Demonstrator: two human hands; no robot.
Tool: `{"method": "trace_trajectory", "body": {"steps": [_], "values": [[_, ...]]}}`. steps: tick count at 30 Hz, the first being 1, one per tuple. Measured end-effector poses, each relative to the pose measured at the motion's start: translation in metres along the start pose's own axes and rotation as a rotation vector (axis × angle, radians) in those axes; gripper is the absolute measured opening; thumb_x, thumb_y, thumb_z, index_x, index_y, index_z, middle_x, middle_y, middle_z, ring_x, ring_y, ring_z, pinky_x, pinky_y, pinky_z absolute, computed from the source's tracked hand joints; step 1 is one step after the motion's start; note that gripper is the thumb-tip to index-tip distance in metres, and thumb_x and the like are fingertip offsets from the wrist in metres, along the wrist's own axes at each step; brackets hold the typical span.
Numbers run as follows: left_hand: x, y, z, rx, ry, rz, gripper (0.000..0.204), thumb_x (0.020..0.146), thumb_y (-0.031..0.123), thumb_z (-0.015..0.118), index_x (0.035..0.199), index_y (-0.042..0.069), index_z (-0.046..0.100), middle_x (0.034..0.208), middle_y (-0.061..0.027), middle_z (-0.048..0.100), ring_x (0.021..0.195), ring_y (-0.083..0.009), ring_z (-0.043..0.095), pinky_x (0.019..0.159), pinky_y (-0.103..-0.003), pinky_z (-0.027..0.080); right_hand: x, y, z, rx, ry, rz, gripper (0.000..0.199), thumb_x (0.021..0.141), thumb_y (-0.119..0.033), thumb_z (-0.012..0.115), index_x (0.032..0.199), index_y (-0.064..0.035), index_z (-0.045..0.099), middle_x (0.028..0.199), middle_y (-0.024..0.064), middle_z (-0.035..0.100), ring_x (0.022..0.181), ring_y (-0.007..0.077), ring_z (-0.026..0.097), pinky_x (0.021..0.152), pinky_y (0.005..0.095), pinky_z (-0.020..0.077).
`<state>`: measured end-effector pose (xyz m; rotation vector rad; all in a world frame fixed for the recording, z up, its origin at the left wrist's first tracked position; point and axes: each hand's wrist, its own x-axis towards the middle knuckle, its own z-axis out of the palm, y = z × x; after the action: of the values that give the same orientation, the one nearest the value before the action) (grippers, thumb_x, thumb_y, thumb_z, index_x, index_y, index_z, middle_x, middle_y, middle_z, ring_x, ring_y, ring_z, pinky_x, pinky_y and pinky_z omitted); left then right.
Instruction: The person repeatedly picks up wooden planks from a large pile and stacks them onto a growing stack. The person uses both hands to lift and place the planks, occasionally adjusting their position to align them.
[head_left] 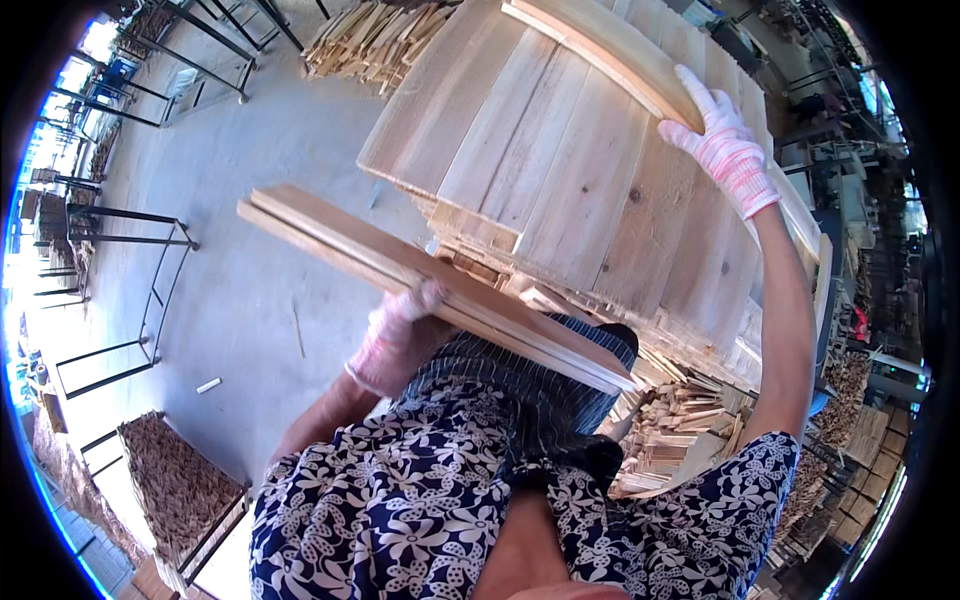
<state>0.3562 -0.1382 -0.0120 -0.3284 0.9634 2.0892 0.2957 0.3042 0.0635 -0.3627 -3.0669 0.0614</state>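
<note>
In a white and pink knit glove, my left hand is wrapped round the middle of wooden boards, two or so lying one on another. They are held slantwise before my body, the left end higher in view than the right. My right hand, gloved alike, reaches out over a broad stack of planks. Its thumb and fingers close about the near end of a narrow wooden board lying on top of that stack. The far end of this board runs out at the upper edge of the picture.
Thin wood offcuts lie heaped behind the stack, with another offcut pile by my right side. Black metal frames stand on the grey floor at left. A rack loaded with wood pieces stands at lower left.
</note>
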Motion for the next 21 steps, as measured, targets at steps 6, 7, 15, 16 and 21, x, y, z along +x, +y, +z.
{"method": "trace_trajectory", "body": {"steps": [6, 7, 15, 16, 21], "values": [[-0.015, -0.019, 0.029, -0.110, -0.188, -0.201, 0.067, 0.084, 0.032, 0.083, 0.132, -0.005, 0.055, 0.127, -0.0180, 0.063, 0.122, -0.0304, 0.058, 0.110, -0.048, 0.045, 0.014, 0.018, -0.021, -0.001, 0.073, -0.039, 0.090, 0.082, -0.056, 0.076, 0.158, -0.0337, 0.034, 0.135, 0.0203, 0.052, 0.129, 0.0395, 0.051, 0.109, 0.0468, 0.0429], [-0.015, -0.015, 0.036, -0.093, -0.198, -0.220, 0.066, 0.085, 0.032, 0.083, 0.131, -0.006, 0.055, 0.127, -0.0177, 0.063, 0.122, -0.0297, 0.058, 0.110, -0.048, 0.045, 0.022, 0.021, -0.025, -0.096, 0.152, -0.034, 0.090, 0.080, -0.055, 0.078, 0.157, -0.0338, 0.035, 0.135, 0.0196, 0.052, 0.129, 0.0389, 0.051, 0.108, 0.0469, 0.0434], [0.004, -0.023, 0.062, -0.133, -0.156, -0.185, 0.050, 0.091, 0.033, 0.076, 0.121, -0.004, 0.063, 0.122, -0.0157, 0.066, 0.115, -0.0245, 0.063, 0.106, -0.039, 0.050, 0.107, 0.043, -0.076, -0.050, 0.184, -0.095, 0.091, 0.078, -0.051, 0.080, 0.157, -0.0303, 0.038, 0.140, 0.0198, 0.050, 0.131, 0.0396, 0.049, 0.112, 0.0454, 0.0406], [0.006, -0.025, 0.060, -0.141, -0.148, -0.195, 0.048, 0.091, 0.032, 0.076, 0.120, -0.004, 0.064, 0.121, -0.0152, 0.067, 0.115, -0.0242, 0.064, 0.106, -0.039, 0.051, 0.121, 0.048, -0.072, -0.061, 0.216, -0.156, 0.091, 0.078, -0.051, 0.080, 0.156, -0.0296, 0.039, 0.139, 0.0199, 0.051, 0.130, 0.0394, 0.050, 0.112, 0.0453, 0.0406], [0.010, -0.034, 0.060, -0.155, -0.083, -0.207, 0.054, 0.089, 0.027, 0.080, 0.126, -0.006, 0.060, 0.125, -0.0165, 0.066, 0.116, -0.0258, 0.064, 0.103, -0.040, 0.054, 0.165, 0.048, -0.033, 0.028, 0.085, -0.241, 0.089, 0.080, -0.049, 0.081, 0.156, -0.0286, 0.041, 0.136, 0.0220, 0.051, 0.129, 0.0399, 0.050, 0.110, 0.0432, 0.0401]]}}
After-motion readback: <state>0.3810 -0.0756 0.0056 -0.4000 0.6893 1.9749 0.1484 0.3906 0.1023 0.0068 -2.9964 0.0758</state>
